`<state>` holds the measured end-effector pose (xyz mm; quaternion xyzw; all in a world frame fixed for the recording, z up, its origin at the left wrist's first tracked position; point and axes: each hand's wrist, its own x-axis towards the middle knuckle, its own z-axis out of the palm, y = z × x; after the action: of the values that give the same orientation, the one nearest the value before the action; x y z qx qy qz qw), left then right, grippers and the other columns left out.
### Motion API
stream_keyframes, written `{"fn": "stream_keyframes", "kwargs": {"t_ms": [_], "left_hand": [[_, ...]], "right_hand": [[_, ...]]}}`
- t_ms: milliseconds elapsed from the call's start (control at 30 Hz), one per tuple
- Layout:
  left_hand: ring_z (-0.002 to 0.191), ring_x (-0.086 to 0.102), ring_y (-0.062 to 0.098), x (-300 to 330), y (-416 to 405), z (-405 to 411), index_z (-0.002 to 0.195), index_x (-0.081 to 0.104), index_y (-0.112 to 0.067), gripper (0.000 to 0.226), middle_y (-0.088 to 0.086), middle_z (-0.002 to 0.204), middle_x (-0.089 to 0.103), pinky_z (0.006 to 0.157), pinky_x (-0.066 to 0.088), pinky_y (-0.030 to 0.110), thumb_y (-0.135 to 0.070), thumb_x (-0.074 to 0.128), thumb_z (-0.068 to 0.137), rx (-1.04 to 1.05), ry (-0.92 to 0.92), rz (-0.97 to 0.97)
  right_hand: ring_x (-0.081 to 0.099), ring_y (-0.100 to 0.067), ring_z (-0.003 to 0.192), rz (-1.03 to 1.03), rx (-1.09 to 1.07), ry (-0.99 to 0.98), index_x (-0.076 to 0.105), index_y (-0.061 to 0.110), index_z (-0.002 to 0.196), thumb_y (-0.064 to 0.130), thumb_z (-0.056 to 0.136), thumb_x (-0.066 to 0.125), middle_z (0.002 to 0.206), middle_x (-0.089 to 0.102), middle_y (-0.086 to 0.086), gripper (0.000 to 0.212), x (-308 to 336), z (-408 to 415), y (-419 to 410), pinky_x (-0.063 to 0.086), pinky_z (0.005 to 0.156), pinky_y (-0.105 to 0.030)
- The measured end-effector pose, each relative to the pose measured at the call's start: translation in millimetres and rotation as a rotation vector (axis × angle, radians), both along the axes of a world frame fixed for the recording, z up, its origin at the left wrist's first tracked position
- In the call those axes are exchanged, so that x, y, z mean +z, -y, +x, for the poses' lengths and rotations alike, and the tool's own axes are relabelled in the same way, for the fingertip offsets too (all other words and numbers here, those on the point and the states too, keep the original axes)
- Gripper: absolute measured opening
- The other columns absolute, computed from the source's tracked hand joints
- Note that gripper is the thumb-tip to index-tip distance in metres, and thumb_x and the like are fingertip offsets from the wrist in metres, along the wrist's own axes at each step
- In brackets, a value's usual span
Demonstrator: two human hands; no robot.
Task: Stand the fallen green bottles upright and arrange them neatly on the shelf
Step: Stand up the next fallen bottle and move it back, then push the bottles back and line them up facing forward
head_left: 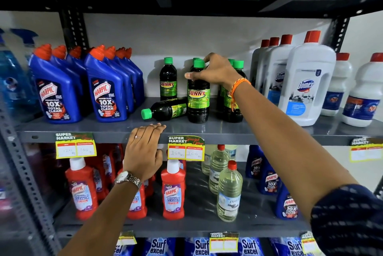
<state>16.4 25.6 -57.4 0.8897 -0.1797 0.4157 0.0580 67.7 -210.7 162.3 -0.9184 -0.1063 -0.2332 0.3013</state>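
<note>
One view only, from the person's head, facing a shop rack square on and tilted slightly down. It stands near: both forearms reach in from the bottom edge, and the middle shelf (207,129) crosses the picture at about mid height. The underside of the shelf above fills the top; a lower shelf (186,226) and a strip of packs under it fill the bottom. The wide lens bends the rack's post (22,152) at left
</note>
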Motion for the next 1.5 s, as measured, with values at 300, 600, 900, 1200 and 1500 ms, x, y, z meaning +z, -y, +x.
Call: {"fn": "stream_keyframes", "kwargs": {"t_ms": [300,600,900,1200,1500], "left_hand": [[0.125,0.049,0.022,5.6,-5.6,-9.4,0.143,0.047,-0.016,0.067,0.004,0.135,0.058,0.115,0.022,0.036,-0.023,0.053,0.077,-0.018,-0.07,0.053],[0.132,0.048,0.028,11.6,-25.6,-20.6,0.14,0.05,-0.009,0.066,0.01,0.14,0.055,0.126,0.014,0.037,-0.019,0.058,0.075,0.032,-0.056,-0.157],[0.13,0.051,0.033,6.0,-31.9,-19.4,0.138,0.053,-0.003,0.069,0.014,0.137,0.058,0.123,0.024,0.047,-0.008,0.061,0.069,0.093,-0.105,-0.139],[0.133,0.051,0.031,1.3,-30.6,-13.6,0.139,0.054,-0.004,0.07,0.011,0.141,0.057,0.123,0.025,0.048,-0.006,0.062,0.069,0.103,-0.058,-0.145],[0.134,0.05,0.026,0.4,-37.1,-11.3,0.14,0.051,-0.009,0.072,0.007,0.142,0.057,0.124,0.022,0.043,-0.018,0.052,0.069,0.073,-0.083,-0.146]], "right_hand": [[0.052,-0.025,0.101,-0.061,-0.028,-0.053,0.054,-0.001,0.127,0.033,0.07,0.089,0.127,0.062,-0.015,0.075,-0.6,8.2,5.1,0.047,0.085,-0.031],[0.057,-0.026,0.114,-0.12,0.056,0.305,0.043,0.008,0.14,0.035,0.07,0.089,0.132,0.059,-0.012,0.089,14.1,-16.2,-19.9,0.045,0.102,-0.033],[0.05,-0.027,0.133,-0.803,0.415,-0.212,0.043,0.015,0.148,0.015,0.07,0.086,0.15,0.05,-0.01,0.089,-27.5,23.4,-96.9,0.045,0.107,-0.033],[0.058,-0.016,0.082,-0.796,0.512,-0.079,0.067,0.024,0.115,0.024,0.053,0.091,0.091,0.064,0.001,0.067,-31.0,47.2,-107.9,0.048,0.06,-0.026],[0.063,-0.01,0.07,-0.031,0.243,0.196,0.075,0.009,0.09,0.041,0.046,0.091,0.076,0.072,0.0,0.056,-17.5,29.9,-97.1,0.054,0.066,-0.027]]}}
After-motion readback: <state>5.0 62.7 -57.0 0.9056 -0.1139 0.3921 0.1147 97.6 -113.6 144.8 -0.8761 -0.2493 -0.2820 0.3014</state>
